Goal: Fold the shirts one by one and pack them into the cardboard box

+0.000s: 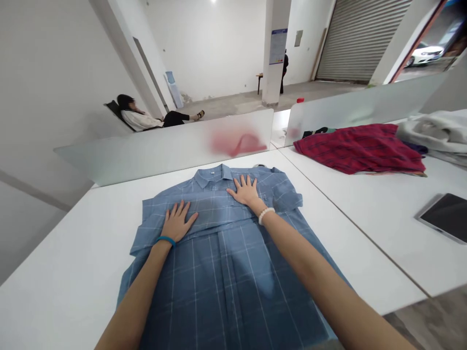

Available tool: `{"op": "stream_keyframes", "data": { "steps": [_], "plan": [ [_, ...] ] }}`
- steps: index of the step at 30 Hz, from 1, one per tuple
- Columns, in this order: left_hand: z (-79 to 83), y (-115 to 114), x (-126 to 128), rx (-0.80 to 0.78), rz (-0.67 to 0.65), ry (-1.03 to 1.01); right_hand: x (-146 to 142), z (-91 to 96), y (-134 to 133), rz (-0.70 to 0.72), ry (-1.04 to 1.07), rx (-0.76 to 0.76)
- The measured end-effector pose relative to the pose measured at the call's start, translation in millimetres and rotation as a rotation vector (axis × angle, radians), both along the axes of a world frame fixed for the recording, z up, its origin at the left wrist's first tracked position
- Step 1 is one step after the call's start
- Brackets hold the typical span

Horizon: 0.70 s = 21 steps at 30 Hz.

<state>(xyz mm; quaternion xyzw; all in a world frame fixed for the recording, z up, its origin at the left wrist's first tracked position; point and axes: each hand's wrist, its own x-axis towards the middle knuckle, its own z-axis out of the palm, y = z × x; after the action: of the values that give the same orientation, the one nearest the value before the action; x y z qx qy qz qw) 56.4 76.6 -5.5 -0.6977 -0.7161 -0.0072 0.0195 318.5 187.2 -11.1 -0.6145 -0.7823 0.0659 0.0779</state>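
Observation:
A blue checked shirt (226,272) lies spread flat on the white table (73,262), collar away from me, both short sleeves folded in. My left hand (178,222) rests flat on the shirt's left chest, fingers apart, a blue band on its wrist. My right hand (245,191) lies flat on the upper right chest just below the collar, fingers spread, with a white bead bracelet on the wrist. Neither hand holds anything.
Frosted divider panels (164,146) stand behind the table. On the adjoining table to the right lie a red checked garment (361,148), folded pale clothes (438,131) and a dark tablet (447,216). A person (146,116) reclines in a chair at the far left.

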Motion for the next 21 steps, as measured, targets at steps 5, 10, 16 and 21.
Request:
{"op": "stream_keyframes", "data": {
  "steps": [5,10,16,21],
  "plan": [
    [2.8,10.8,2.1,-0.025,0.035,-0.037,-3.7,2.8,10.7,-0.022,-0.009,-0.008],
    [1.1,10.7,0.0,-0.016,0.027,-0.075,-4.4,4.7,8.0,-0.034,-0.01,-0.006],
    [0.9,10.3,-1.1,-0.001,0.016,-0.087,-3.7,7.1,6.0,-0.03,-0.006,0.0],
    [0.2,10.5,-1.5,0.013,0.015,-0.109,-3.7,6.3,4.1,-0.024,0.003,0.05]
  ]
}}
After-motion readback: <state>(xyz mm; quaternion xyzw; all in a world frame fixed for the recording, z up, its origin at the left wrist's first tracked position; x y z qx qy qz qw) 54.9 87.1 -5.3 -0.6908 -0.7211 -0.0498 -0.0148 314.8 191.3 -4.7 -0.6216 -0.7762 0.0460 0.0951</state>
